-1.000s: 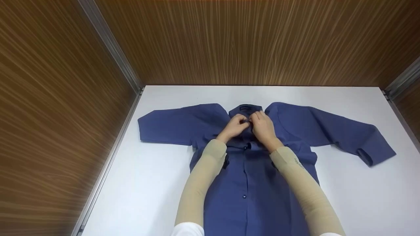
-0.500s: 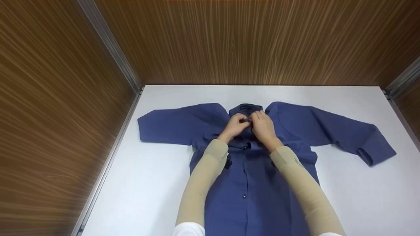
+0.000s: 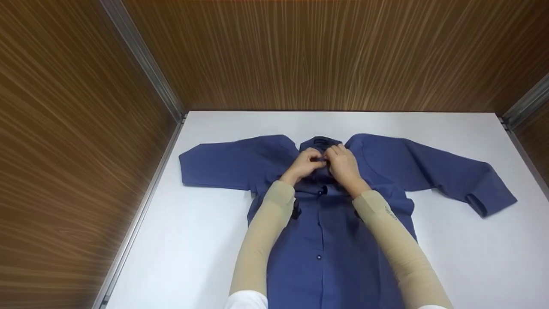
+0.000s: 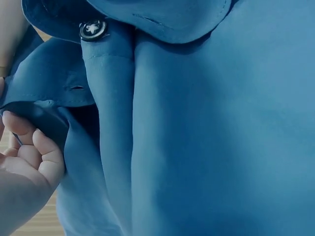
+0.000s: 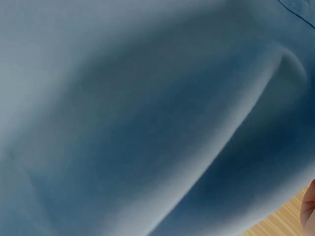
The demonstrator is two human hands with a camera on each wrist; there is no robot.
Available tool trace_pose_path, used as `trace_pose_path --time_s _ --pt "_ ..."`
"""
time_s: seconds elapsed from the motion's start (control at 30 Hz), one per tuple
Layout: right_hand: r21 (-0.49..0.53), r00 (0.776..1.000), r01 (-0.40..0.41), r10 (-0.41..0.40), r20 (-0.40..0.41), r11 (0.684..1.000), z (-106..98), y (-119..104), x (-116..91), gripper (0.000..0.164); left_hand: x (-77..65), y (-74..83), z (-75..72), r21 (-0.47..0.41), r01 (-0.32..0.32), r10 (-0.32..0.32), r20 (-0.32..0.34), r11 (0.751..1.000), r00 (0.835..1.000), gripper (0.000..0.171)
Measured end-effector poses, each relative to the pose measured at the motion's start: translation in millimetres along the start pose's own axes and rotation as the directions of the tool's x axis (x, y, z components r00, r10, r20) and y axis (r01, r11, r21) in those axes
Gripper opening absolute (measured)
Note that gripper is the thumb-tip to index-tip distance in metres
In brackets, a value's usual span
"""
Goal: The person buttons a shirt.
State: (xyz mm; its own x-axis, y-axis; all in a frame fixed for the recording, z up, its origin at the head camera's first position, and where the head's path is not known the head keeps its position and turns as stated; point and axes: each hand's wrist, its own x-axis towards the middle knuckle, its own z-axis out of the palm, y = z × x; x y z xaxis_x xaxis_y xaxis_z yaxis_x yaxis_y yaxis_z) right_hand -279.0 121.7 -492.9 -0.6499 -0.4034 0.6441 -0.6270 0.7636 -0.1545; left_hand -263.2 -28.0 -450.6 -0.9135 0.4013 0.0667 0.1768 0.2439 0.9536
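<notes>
A dark blue button-up shirt (image 3: 349, 257) lies front up with its sleeves spread. At its collar (image 3: 319, 140), my left hand (image 3: 303, 165) pinches the fabric between thumb and fingers. Facing it, my right hand (image 3: 344, 166) also pinches the cloth there, fingertips nearly meeting the left ones. What lies between the fingertips is too small to tell. In the left wrist view, a dark button (image 4: 92, 30) shows beside a band with a buttonhole (image 4: 76, 87), near the curled left fingers. The right wrist view shows mostly blurred cloth, with an edge of a hand (image 5: 309, 211) at lower right.
The shirt rests on a white table (image 3: 184, 240). Wood-patterned panels stand behind (image 3: 300, 56) and at the left (image 3: 64, 150), with metal strips along their joints. The right sleeve's cuff (image 3: 493, 197) is bent toward the front. Another button (image 3: 319, 257) sits lower on the placket.
Both hands stay at the collar, with their fingertips shifted very slightly left. The shirt lies as before.
</notes>
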Motion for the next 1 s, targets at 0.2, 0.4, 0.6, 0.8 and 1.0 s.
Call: trace_pose_path --time_s 0.2,0.4,0.6,0.8,1.0 --pt "0.098 0.999 -0.038 0.037 0.019 0.994 -2.7 3.3 -1.1 0.003 12.0 -25.7 6.3 -0.002 0.042 -0.042 -0.042 0.999 0.998 0.010" --pt "0.211 0.991 -0.115 0.096 0.097 0.971 -5.9 3.7 -1.8 0.010 19.0 -30.9 12.3 0.052 0.074 -0.068 -0.123 0.996 0.990 0.014" --pt "0.299 0.974 -0.165 0.109 0.197 0.940 -7.9 2.6 -3.6 0.020 21.4 -27.8 10.2 0.076 0.104 -0.093 -0.134 0.992 0.987 0.021" --pt "0.404 0.959 -0.203 0.099 0.265 0.892 -9.1 10.8 -4.9 0.018 19.4 -28.0 4.6 0.097 0.091 -0.088 -0.039 0.991 0.995 0.021" --pt "0.403 0.936 -0.240 0.101 0.336 0.884 -11.8 14.2 -1.8 0.012 16.4 -28.5 0.0 0.142 0.023 -0.031 0.052 0.990 0.998 0.013"
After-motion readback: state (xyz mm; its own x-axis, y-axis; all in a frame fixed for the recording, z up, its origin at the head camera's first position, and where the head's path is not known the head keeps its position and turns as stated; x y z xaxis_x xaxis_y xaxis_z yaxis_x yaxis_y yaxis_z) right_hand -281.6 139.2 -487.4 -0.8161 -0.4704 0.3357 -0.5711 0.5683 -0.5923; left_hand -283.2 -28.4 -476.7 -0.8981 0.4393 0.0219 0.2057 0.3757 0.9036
